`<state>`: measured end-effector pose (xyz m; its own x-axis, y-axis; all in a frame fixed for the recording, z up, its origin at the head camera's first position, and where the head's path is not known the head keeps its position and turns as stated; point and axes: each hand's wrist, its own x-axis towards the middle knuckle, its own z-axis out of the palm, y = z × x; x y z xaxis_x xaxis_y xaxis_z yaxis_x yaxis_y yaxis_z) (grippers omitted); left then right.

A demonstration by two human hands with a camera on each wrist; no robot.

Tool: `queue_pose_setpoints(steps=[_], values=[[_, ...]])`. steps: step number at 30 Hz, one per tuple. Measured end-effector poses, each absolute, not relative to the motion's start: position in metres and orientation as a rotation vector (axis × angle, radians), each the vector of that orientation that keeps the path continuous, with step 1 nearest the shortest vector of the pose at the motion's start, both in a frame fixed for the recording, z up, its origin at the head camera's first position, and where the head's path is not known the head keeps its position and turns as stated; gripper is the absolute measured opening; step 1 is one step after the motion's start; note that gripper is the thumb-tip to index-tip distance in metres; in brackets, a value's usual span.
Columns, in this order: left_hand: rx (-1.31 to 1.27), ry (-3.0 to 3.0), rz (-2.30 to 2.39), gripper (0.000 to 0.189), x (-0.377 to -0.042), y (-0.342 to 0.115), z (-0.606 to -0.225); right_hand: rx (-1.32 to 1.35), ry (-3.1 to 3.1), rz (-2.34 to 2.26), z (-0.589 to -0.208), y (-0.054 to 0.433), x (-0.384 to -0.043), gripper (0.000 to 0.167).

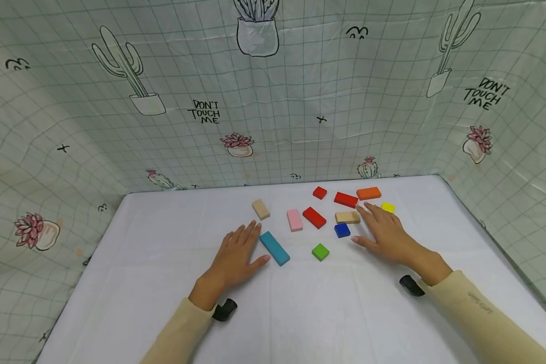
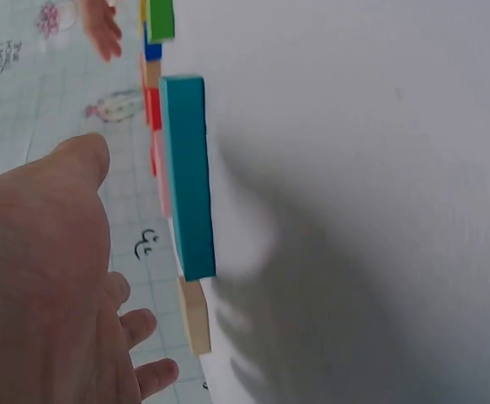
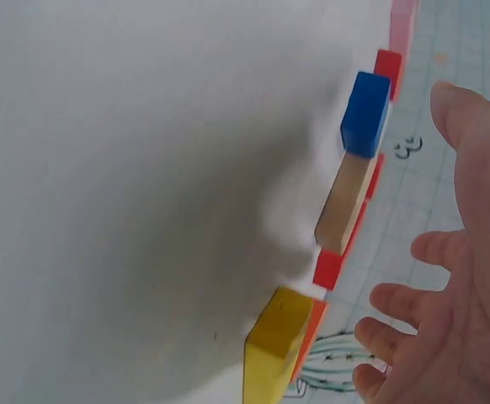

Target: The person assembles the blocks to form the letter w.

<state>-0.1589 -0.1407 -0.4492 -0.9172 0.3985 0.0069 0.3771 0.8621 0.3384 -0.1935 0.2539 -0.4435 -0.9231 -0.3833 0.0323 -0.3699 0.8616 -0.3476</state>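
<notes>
My left hand (image 1: pixel 236 255) hovers palm down over the table, fingers spread, just left of a long teal block (image 1: pixel 275 248). In the left wrist view its shadow falls on the cloth and nothing is held. My right hand (image 1: pixel 384 232) is likewise spread, beside a blue block (image 1: pixel 342 230), a tan block (image 1: pixel 348 217) and a yellow block (image 1: pixel 388 207) partly hidden behind its fingers. Between the hands lie a green block (image 1: pixel 320 252), a pink block (image 1: pixel 294 220) and a red block (image 1: pixel 314 217). Another tan block (image 1: pixel 261 209) sits beyond the left fingertips.
Farther back are a small red block (image 1: pixel 319 192), a longer red block (image 1: pixel 346 199) and an orange block (image 1: pixel 368 193). White cloth covers the table (image 1: pixel 164 273). A grid-patterned curtain (image 1: pixel 273 101) with cactus drawings encloses its back and sides.
</notes>
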Motion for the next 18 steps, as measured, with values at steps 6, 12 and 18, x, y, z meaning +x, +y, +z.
queue_pose_setpoints(steps=[6,12,18], values=[[0.632,2.985,0.502,0.079,-0.155,-0.129,-0.450,-0.673,2.976,-0.576,-0.446,0.239,-0.196,0.086],[0.663,3.008,0.405,0.079,-0.151,-0.118,-0.454,-0.744,2.954,-0.618,-0.446,0.226,-0.201,0.084],[0.648,3.048,0.342,0.080,-0.149,-0.110,-0.460,-0.769,2.932,-0.610,-0.447,0.215,-0.207,0.082]])
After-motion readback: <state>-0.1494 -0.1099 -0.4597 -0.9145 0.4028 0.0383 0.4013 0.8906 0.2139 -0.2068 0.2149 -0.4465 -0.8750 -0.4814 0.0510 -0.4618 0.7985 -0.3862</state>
